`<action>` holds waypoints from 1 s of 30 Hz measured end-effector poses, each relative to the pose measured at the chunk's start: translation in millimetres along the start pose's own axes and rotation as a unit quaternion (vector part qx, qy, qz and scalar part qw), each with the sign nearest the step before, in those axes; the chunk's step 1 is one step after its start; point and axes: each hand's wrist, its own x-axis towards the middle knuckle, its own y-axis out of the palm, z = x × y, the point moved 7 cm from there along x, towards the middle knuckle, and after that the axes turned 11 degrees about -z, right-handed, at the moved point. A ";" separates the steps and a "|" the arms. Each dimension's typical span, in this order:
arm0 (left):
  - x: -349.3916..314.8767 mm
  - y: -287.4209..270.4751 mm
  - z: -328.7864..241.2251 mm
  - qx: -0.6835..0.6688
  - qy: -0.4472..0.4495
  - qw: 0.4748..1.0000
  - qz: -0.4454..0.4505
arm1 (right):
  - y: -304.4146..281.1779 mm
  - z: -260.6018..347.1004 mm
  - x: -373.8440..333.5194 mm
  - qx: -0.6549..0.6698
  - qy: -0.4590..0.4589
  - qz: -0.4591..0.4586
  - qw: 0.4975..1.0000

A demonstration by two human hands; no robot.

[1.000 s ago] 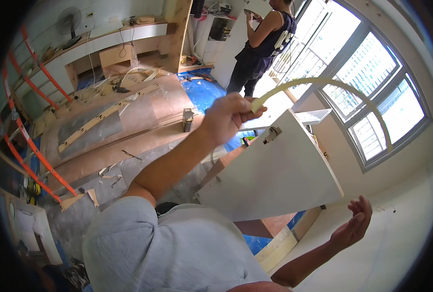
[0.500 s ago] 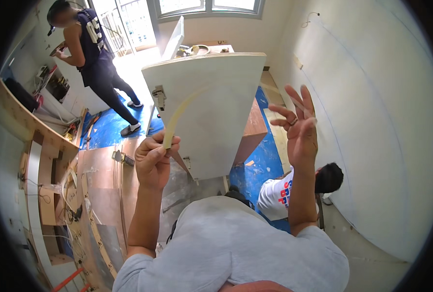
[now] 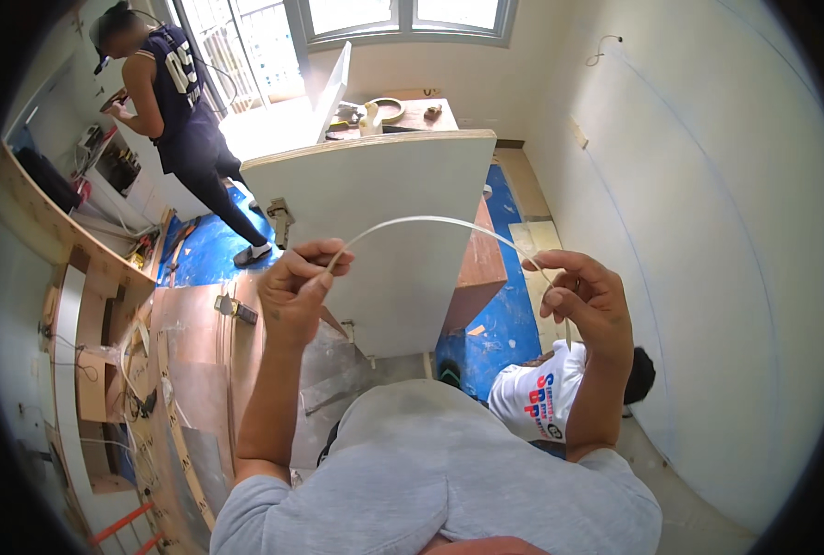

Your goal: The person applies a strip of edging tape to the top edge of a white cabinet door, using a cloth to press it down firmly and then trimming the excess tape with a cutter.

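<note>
A thin, pale edging strip (image 3: 421,219) arches up in front of me, its narrow edge showing. My left hand (image 3: 291,287) pinches its left end between thumb and fingers. My right hand (image 3: 595,303) is closed on the strip near its other end, and a short tail hangs below those fingers. Behind the strip stands a white cabinet door panel (image 3: 384,185) with a bare plywood edge along its top. A metal hinge (image 3: 280,224) sits on the panel's left side, close to my left hand. Both hands are apart from the panel.
A person in a dark vest (image 3: 176,79) stands far left. Another in a white shirt (image 3: 537,393) is low beside my right arm. Behind the panel, a worktable (image 3: 416,118) carries a roll of tape (image 3: 390,109) and a bottle (image 3: 371,120). Blue sheeting (image 3: 500,324) covers some floor.
My right hand, spread open before, has come down and closed on the strip. The strip now bends in a clear arch between both hands. My view has shifted slightly.
</note>
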 end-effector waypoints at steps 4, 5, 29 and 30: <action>35.1 10.6 -25.9 0.063 -0.010 0.998 -0.014 | -10.0 10.7 64.8 0.009 -0.056 0.059 0.997; 44.7 14.6 -31.7 0.081 0.001 0.997 0.015 | -10.0 15.2 82.4 0.016 -0.091 0.063 0.994; 207.4 116.4 -96.6 0.533 0.051 0.807 0.247 | 98.4 42.9 253.2 -0.004 -0.261 0.183 0.948; 213.1 119.4 -92.1 0.524 0.081 0.801 0.278 | 91.6 36.7 256.1 -0.009 -0.246 0.179 0.952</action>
